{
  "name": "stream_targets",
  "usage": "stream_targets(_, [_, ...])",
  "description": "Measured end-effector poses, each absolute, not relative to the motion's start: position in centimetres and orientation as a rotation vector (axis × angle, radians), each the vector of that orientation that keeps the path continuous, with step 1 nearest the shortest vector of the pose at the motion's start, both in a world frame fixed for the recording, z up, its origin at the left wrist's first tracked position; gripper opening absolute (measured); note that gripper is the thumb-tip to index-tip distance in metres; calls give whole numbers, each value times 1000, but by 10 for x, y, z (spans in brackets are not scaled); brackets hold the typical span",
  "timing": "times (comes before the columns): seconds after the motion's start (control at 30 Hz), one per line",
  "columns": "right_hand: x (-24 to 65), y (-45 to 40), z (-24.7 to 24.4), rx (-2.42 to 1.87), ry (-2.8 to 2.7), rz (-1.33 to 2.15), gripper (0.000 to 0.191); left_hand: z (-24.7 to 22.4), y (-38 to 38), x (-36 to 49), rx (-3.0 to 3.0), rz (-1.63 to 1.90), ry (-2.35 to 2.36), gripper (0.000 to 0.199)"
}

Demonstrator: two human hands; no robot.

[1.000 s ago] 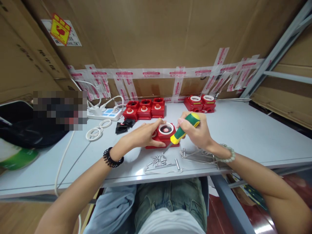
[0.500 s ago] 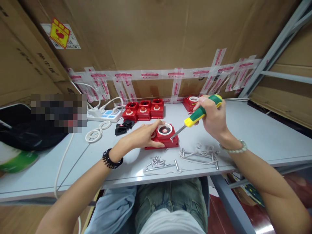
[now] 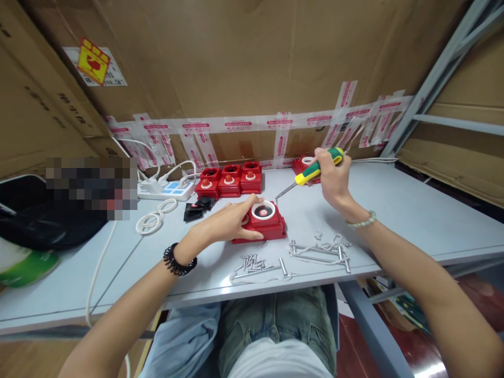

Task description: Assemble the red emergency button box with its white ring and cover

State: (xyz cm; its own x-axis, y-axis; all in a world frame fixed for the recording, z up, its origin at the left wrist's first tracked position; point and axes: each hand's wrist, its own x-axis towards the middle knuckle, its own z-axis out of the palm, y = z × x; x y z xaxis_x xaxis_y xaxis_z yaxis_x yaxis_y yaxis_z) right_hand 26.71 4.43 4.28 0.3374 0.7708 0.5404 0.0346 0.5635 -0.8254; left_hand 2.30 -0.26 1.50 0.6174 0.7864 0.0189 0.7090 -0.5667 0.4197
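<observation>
My left hand grips the left side of a red box, which has a white ring around a dark round centre on top. In my right hand is a screwdriver with a green and yellow handle, slanting down to the left. Its tip is near the box's back right corner, with a small screw at the tip. Whether the screw touches the box I cannot tell. Loose screws lie in a pile in front of the box.
Several red boxes stand at the back, and another lies behind my right hand. Metal rods with cord are near the front edge. White rings, black pieces and a power strip lie to the left.
The screwdriver tip has moved from the box's front right corner back to its rear right side, with the small screw at the tip. My left hand still holds the box.
</observation>
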Motion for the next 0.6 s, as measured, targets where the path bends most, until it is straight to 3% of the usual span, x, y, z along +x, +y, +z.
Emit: stream_targets(0.6, [265, 49, 35, -919, -1113, 629, 33, 15, -3, 22, 2464, 280, 1201, 76])
